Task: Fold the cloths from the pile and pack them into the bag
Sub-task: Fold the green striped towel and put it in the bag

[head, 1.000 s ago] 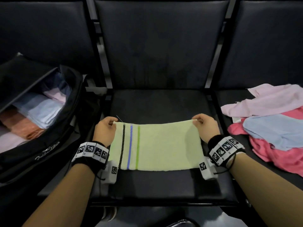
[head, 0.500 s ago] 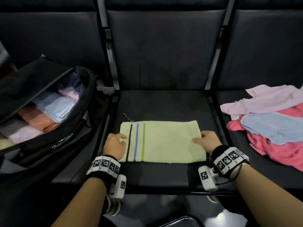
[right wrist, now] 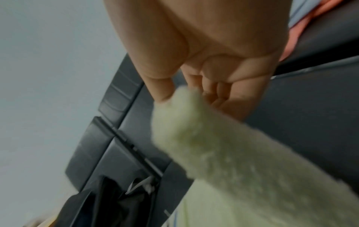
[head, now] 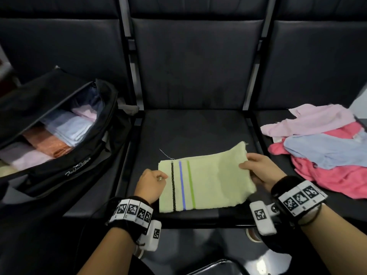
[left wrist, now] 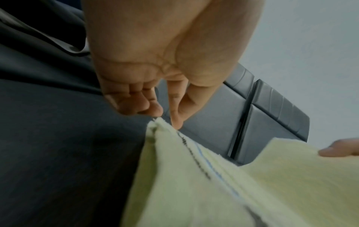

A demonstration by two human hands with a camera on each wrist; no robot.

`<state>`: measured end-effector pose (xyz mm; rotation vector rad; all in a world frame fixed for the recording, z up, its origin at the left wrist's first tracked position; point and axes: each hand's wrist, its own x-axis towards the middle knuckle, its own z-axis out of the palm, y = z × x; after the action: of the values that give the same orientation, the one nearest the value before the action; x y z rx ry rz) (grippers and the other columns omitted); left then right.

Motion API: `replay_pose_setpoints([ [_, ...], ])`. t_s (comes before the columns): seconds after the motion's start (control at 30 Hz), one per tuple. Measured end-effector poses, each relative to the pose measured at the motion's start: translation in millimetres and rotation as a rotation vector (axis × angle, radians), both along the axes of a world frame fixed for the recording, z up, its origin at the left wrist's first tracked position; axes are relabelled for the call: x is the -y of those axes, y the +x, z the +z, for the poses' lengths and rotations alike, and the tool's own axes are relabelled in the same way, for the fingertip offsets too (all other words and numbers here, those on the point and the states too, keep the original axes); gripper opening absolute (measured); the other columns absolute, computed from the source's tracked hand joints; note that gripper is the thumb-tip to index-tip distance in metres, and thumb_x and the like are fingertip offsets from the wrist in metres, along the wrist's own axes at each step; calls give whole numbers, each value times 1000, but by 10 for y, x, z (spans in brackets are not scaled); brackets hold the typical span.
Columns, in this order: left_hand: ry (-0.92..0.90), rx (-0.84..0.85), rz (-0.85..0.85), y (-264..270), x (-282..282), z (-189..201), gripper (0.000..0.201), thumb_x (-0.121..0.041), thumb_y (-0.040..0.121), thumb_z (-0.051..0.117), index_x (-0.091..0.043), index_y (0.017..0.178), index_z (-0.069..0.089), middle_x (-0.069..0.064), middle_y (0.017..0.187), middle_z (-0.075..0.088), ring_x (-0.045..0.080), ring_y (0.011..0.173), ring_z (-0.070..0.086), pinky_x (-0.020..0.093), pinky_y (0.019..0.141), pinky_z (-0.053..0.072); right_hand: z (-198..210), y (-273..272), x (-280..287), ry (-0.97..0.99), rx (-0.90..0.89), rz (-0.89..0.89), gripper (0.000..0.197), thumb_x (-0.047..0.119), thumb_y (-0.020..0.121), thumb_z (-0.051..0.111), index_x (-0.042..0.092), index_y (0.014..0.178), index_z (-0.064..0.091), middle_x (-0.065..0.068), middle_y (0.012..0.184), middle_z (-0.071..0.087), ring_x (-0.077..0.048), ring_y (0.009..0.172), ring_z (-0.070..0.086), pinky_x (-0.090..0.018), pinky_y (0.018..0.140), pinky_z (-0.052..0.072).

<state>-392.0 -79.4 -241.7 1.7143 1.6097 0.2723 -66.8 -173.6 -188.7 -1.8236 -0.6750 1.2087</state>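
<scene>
Middle seat [head: 190, 132]: bare dark cushion behind the yellow-green cloth [head: 206, 185]; open to a hand from above.
Seat front: occupied by the cloth, with the left hand [head: 151, 184] at its striped end and the right hand [head: 260, 171] at its raised end.
Left side: black bag [head: 65, 165] beside the seat; mouth open upward, folded cloths inside.
Right side: cloth pile [head: 325, 155] on the neighbouring seat.
Rear: seat backs [head: 194, 62] block passage.

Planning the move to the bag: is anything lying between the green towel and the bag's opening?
Nothing visible. The green towel lies on the middle seat, held by both hands; only bare seat separates it from the open bag to its left, already partly filled with folded cloths.
</scene>
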Motion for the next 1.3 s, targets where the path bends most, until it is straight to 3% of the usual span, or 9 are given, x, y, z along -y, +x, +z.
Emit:
replay_pose_setpoints([
  [0.13,12,183,67,25,-37,77,25,-12,89,58,-33,87,71,-7,90,57,11,81,60,26,78,45,157,-450,-185,24,-54,89,27,-5,85,60,12,103,70,0,69,65,-7,51,61,-20,41,42],
  [0.27,-237,481,165,61,8,126,14,-8,93,60,-15,98,72,2,87,67,14,68,64,30,57,52,183,-921,-350,-25,-39,175,28,-2,86,61,13,109,66,-7,77,57,-15,59,60,-25,45,47],
  [0.47,-460,651,307,92,9,144,26,-20,100,52,-1,112,64,12,88,69,22,70,68,30,57,56,169,-1540,-551,53,-55,321,31,0,90,59,8,120,60,-5,76,56,-13,58,61,-28,46,53],
  [0.57,-460,579,297,54,-4,95,31,-32,101,51,-8,113,66,12,99,68,26,94,68,37,74,53,103,-1620,-512,50,-81,400,38,5,93,58,11,130,52,-19,98,60,-18,74,67,-40,60,61],
  [0.7,-343,558,224,69,53,75,16,-3,89,65,-15,100,68,1,86,74,6,67,70,20,55,49,-19,-1411,-394,33,-43,388,35,10,93,60,13,128,56,-14,103,61,-22,83,70,-49,72,61],
  [0.97,-185,469,226,3,57,105,35,14,79,58,-16,95,67,1,86,73,11,76,70,19,58,51,-179,-1158,-163,105,168,539,25,12,87,62,26,106,69,5,87,67,-21,78,70,-28,63,57],
  [1.07,-216,356,200,-52,77,44,32,10,77,58,-13,99,66,4,90,73,23,84,71,28,58,52,-242,-1185,-119,71,314,659,26,12,86,61,26,107,69,8,92,68,-11,74,63,-24,74,53],
  [1.17,-171,266,179,-53,102,6,33,7,74,61,-18,95,65,5,89,73,28,88,72,40,74,60,-277,-1230,-70,61,528,807,29,11,86,59,18,112,70,9,100,65,-8,86,60,-7,75,41],
  [1.3,-81,112,136,-77,110,38,38,-4,73,67,-28,102,60,-5,88,68,18,87,68,34,73,57,-241,-1280,-24,82,623,953,33,11,85,62,15,116,68,1,113,61,-16,98,61,-20,86,46],
])
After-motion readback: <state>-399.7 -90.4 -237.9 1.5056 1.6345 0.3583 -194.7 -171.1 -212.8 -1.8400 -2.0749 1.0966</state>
